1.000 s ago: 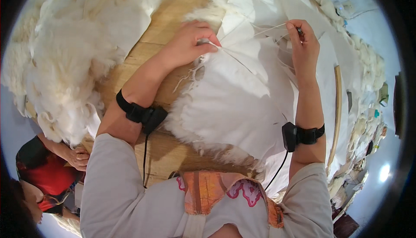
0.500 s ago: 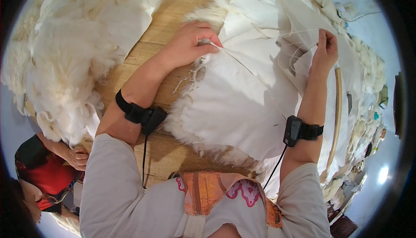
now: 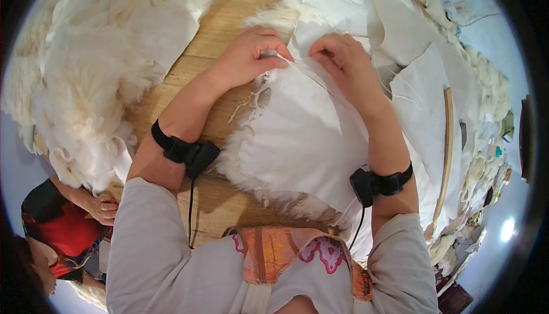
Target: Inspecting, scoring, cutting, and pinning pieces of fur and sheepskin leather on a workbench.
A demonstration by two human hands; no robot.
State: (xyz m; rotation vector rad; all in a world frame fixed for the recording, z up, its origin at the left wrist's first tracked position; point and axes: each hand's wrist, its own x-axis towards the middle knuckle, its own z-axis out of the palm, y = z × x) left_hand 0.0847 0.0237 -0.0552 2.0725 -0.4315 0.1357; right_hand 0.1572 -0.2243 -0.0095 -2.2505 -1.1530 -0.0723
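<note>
A white sheepskin (image 3: 303,142) lies hide side up in front of me, with cream wool showing along its edge. My left hand (image 3: 254,57) is closed in a pinch on the skin's upper edge, where a dark slit-like line runs down to the right. Close to its right, above the skin, my right hand (image 3: 347,65) has its fingers curled together. What they hold is hidden. Fine white thread (image 3: 345,26) loops just beyond the right hand. Another loose thread (image 3: 407,88) trails over the hide on the right.
A wooden table (image 3: 186,82) shows between the skins. A fluffy pelt (image 3: 91,80) covers the left side. On the right lie a thin wooden stick (image 3: 446,154) and a small grey piece (image 3: 463,135). Another person's hand (image 3: 103,208) is at the lower left.
My right hand has come in from the far right, where it held a thread pulled taut, to beside my left hand. That thread has slackened. The left hand keeps its place.
</note>
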